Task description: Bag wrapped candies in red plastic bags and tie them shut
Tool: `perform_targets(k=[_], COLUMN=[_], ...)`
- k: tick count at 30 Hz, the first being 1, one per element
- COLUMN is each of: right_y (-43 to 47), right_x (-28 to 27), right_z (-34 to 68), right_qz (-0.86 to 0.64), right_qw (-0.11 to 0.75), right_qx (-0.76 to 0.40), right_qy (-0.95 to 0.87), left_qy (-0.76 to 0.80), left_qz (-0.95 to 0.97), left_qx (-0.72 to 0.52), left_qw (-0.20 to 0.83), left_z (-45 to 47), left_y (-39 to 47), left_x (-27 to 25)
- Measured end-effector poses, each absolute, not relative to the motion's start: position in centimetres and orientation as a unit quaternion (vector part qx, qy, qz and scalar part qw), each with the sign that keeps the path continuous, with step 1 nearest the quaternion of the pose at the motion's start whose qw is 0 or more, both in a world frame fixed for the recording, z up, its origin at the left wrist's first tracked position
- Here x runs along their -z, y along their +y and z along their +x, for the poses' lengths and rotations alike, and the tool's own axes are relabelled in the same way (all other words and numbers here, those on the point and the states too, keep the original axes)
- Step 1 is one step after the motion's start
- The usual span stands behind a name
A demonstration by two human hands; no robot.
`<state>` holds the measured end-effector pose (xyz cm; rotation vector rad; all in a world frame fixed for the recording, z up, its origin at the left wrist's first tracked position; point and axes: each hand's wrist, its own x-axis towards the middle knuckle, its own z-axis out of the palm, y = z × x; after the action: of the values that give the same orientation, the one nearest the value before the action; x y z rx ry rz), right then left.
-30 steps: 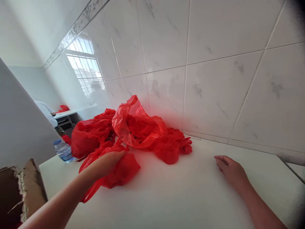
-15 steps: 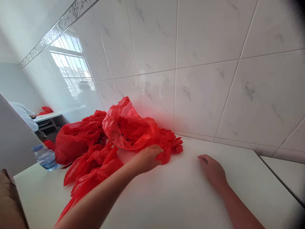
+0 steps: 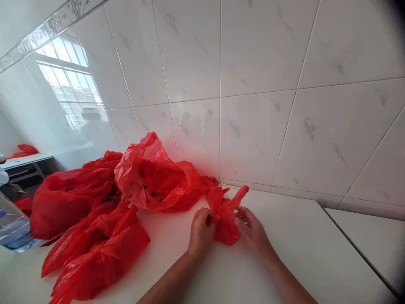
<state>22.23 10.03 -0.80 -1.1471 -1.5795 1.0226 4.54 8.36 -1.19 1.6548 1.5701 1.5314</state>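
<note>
A small red plastic bag (image 3: 227, 228), knotted with its ends sticking up, is on the white tabletop between my hands. My left hand (image 3: 201, 230) is closed, pinching the bag's left side. Beside the bag's right edge, my right hand (image 3: 251, 226) has its fingers parted and lightly curled, with the fingertips at the plastic. Just behind and left stands a larger red plastic bag (image 3: 186, 181) with its mouth open; small dark things inside are too unclear to name. More tied red bags (image 3: 107, 266) lie to the left of my left forearm.
A full red bag (image 3: 69, 194) and a clear plastic bottle (image 3: 15, 232) stand at the left on the white table (image 3: 303, 245). The tiled wall (image 3: 253, 139) closes off the back. Another table (image 3: 28, 159) and part of a person are at the far left.
My left hand has brought a small red bag out from beside the open bag, rightward and nearer. My right hand has moved left to meet it. The view has turned right.
</note>
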Motion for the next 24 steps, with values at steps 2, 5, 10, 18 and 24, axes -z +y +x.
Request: perform_targets(k=[2, 5, 10, 18, 24], right_y=[9.4, 9.6, 11.5, 12.2, 11.0], right_x=[0.2, 0.2, 1.6, 0.5, -2.1], right_z=[21.1, 21.3, 25.5, 29.3, 28.3], right_qz=[-0.434, -0.461, -0.529, -0.464, -0.409], right_qw=[0.447, 0.463, 0.54, 0.593, 0.541], right_qx=[-0.447, -0.445, -0.444, -0.522, -0.58], right_qy=[-0.642, -0.612, -0.481, -0.4, -0.451], left_qy=[0.536, 0.503, 0.461, 0.389, 0.347], left_qz=[0.584, 0.557, 0.46, 0.383, 0.381], left_qx=[-0.565, -0.589, -0.628, -0.648, -0.595], left_qw=[0.229, 0.298, 0.426, 0.531, 0.616], left_z=[5.2, 5.0, 3.1, 2.8, 2.9], left_y=[7.8, 7.6, 8.7, 9.0, 7.8], left_x=[1.0, 0.9, 1.8, 1.2, -0.1])
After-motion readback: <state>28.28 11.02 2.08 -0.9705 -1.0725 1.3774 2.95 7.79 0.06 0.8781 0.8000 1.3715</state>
